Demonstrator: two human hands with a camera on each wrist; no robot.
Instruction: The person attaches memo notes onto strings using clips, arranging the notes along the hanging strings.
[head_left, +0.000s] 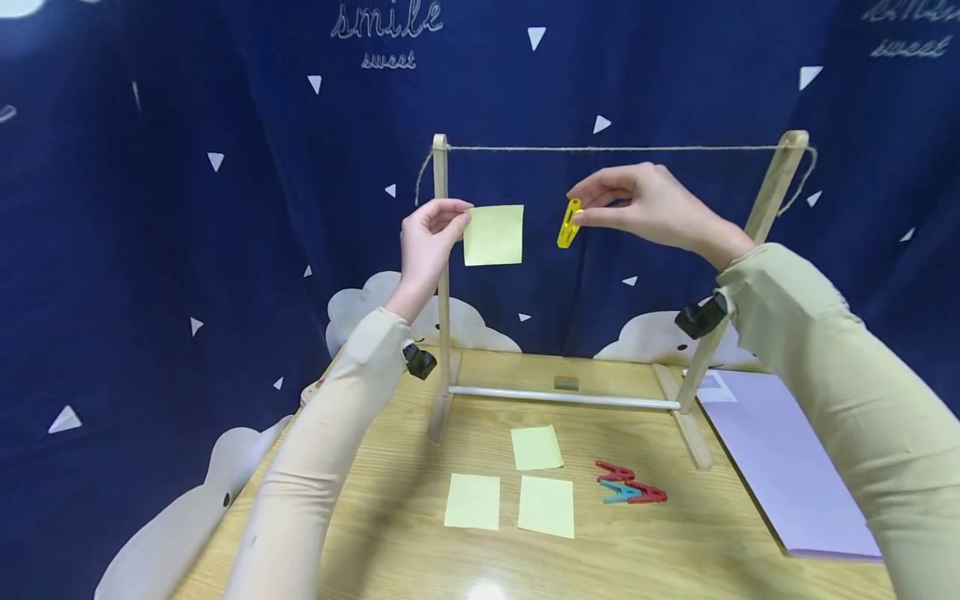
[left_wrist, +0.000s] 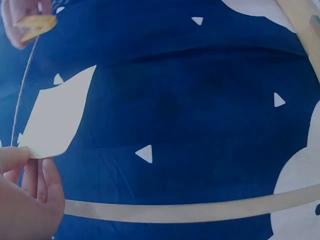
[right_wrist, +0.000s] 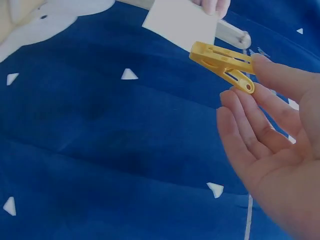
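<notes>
My left hand (head_left: 431, 237) pinches the left edge of a pale yellow sticky note (head_left: 493, 235) and holds it up below the twine line (head_left: 607, 149) of a small wooden frame (head_left: 441, 275). In the left wrist view the note (left_wrist: 57, 114) hangs from my fingertips (left_wrist: 15, 155). My right hand (head_left: 637, 204) pinches a yellow clothespin (head_left: 569, 222) just to the right of the note, at the same height. The right wrist view shows the clothespin (right_wrist: 222, 64) held by its tail end, between my thumb and fingertips (right_wrist: 242, 107), its jaws closed and pointing at the note (right_wrist: 180, 22).
Three more yellow notes (head_left: 534, 447) (head_left: 472, 501) (head_left: 546, 505) lie on the wooden table (head_left: 375, 550). Red and blue clothespins (head_left: 628, 485) lie to their right. A lilac sheet (head_left: 787, 467) covers the table's right side. A dark blue curtain (head_left: 187, 208) hangs behind.
</notes>
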